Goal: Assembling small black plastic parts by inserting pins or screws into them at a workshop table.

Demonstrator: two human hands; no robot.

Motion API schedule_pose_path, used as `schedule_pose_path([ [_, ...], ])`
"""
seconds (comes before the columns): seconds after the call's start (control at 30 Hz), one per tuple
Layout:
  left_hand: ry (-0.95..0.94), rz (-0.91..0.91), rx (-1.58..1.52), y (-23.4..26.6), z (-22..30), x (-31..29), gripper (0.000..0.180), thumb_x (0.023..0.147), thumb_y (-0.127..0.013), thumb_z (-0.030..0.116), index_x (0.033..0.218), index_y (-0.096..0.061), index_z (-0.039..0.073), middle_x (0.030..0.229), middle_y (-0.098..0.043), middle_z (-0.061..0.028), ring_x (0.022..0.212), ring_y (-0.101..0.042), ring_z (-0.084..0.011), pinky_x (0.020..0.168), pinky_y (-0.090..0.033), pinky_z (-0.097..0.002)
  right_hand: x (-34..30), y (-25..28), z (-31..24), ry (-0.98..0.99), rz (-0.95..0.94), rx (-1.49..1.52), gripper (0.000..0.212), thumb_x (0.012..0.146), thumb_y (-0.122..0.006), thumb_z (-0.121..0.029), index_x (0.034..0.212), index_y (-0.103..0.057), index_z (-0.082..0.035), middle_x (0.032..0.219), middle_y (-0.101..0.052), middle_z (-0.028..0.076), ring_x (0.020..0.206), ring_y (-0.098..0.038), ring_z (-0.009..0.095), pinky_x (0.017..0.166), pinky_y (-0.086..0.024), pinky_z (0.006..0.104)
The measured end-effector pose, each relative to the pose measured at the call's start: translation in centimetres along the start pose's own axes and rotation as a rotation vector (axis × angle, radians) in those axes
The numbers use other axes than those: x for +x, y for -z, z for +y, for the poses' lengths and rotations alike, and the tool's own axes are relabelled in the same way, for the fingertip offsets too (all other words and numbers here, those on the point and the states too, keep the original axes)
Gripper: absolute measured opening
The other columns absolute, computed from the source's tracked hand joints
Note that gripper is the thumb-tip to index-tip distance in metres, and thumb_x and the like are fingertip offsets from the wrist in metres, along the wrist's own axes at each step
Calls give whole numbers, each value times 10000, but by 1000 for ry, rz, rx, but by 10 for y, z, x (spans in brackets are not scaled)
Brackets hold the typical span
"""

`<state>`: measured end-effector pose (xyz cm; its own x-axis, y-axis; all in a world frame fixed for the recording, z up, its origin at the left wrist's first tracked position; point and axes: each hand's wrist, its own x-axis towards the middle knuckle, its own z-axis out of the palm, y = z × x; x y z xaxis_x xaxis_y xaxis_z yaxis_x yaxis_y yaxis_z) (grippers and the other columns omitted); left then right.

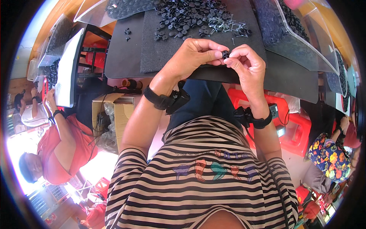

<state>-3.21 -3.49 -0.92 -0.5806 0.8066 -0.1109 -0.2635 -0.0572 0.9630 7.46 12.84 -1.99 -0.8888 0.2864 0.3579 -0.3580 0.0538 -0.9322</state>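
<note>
Above the near edge of the dark table, a small black round plastic part (pixel 225 54) is pinched between my two hands. My left hand (pixel 192 57) grips it from the left with thumb and forefinger. From the right, my right hand (pixel 248 64) closes on it with thumb and fingertips, which hide some of its shape. Just beyond my hands, a pile of loose black round parts (pixel 183 19) covers a dark foam mat (pixel 152 53). Several thin silvery screws or pins (pixel 225 26) lie at the pile's right side.
A clear bin (pixel 295 42) with black parts stands at the right. Another clear tray (pixel 91 11) is at the back left. A few loose parts (pixel 127 33) lie left of the mat. An open cardboard box (pixel 122 118) and a red stool (pixel 297 131) flank my lap. People sit on both sides.
</note>
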Motion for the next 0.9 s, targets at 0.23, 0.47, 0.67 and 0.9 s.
schedule_pose_path([
  [0.23, -38, 23, -13, -1, -1, 0, 203, 911, -667, 50, 1104, -699, -5, 910, -718, -83, 798, -670, -98, 767, -560, -221, 2, 0, -5, -64, -28, 6, 94, 865, -712, -24, 850, -620, -17, 824, -580, -3, 725, -558, 52, 656, -438, 205],
  [0.47, -59, 13, 17, -2, -4, -2, 193, 914, -669, 56, 1099, -702, 11, 964, -713, -50, 820, -655, -92, 792, -557, -244, -2, 2, -1, -26, -40, -1, 109, 866, -710, -21, 859, -601, -18, 824, -574, -5, 721, -543, 51, 674, -431, 204],
  [0.67, -70, 25, 45, -4, -3, -4, 191, 910, -673, 55, 1094, -704, 11, 955, -713, -42, 814, -649, -83, 787, -550, -239, -5, 1, -5, -40, -60, 19, 114, 874, -702, -16, 858, -589, -10, 816, -597, 13, 729, -569, 64, 678, -449, 213],
  [0.9, -57, 59, 14, -7, -1, -3, 180, 915, -670, 64, 1077, -707, -5, 919, -713, -56, 820, -657, -79, 782, -548, -216, -9, -8, -4, 57, 92, -62, 81, 882, -698, -17, 891, -624, 15, 806, -664, 50, 678, -640, 96, 612, -500, 226],
])
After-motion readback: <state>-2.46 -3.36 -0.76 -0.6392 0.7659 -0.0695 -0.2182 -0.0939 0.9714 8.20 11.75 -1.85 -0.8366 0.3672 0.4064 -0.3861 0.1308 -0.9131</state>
